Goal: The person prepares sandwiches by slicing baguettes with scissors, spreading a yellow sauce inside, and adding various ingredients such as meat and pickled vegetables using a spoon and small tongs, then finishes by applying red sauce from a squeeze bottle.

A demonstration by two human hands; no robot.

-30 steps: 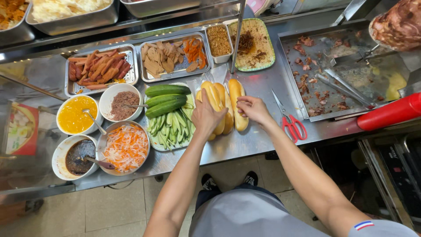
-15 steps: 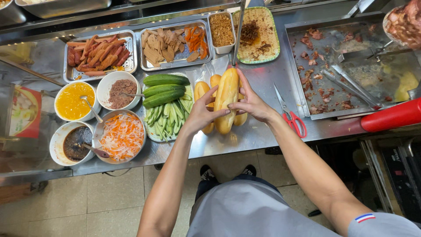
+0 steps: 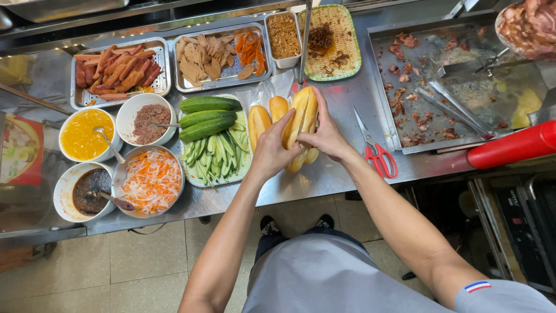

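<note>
Hands: left hand [image 3: 271, 152] and right hand [image 3: 326, 137] both grasp one baguette roll [image 3: 302, 119], lifted above the steel counter [image 3: 324, 179].
Roll: slit along its top, tilted, between both palms.
Left: more rolls [image 3: 259, 122], cucumber tray [image 3: 213, 142].
Right: red-handled scissors [image 3: 379, 156].

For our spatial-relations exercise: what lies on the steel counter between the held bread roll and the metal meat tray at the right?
In the head view, red-handled scissors lie between the split golden bread roll and the metal meat tray.
</note>
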